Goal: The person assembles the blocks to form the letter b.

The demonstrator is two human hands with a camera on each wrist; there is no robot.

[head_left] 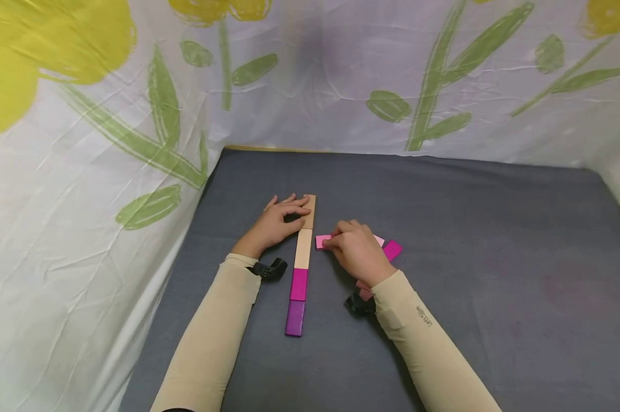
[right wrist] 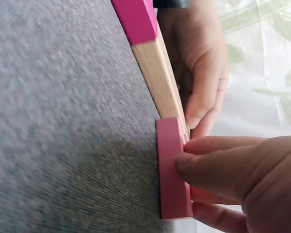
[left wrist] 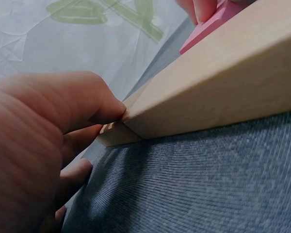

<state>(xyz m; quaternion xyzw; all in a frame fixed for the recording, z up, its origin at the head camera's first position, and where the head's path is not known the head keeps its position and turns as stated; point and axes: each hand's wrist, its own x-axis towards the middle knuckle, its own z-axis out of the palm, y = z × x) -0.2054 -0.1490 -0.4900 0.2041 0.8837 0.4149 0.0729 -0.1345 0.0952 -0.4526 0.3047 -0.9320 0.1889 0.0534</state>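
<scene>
A straight row of flat blocks lies on the grey cloth: two plain wooden blocks [head_left: 303, 249], a magenta block [head_left: 298, 284] and a purple block [head_left: 294, 318]. My left hand [head_left: 275, 224] touches the far wooden block [head_left: 310, 213] with thumb and fingertips; its other fingers spread past it. At the right of the row, my right hand [head_left: 358, 249] pinches a pink block [right wrist: 169, 167] between thumb and fingers. This block lies crosswise, its left end close to the wooden blocks. Under and beyond the right hand, another magenta block [head_left: 392, 250] shows partly.
Brownish-pink blocks [head_left: 364, 290] are partly hidden under the right wrist. Each wrist wears a black camera [head_left: 271, 269]. A grey cloth [head_left: 495, 274] covers the table, and a white curtain [head_left: 315, 86] with painted flowers hangs behind and at the left.
</scene>
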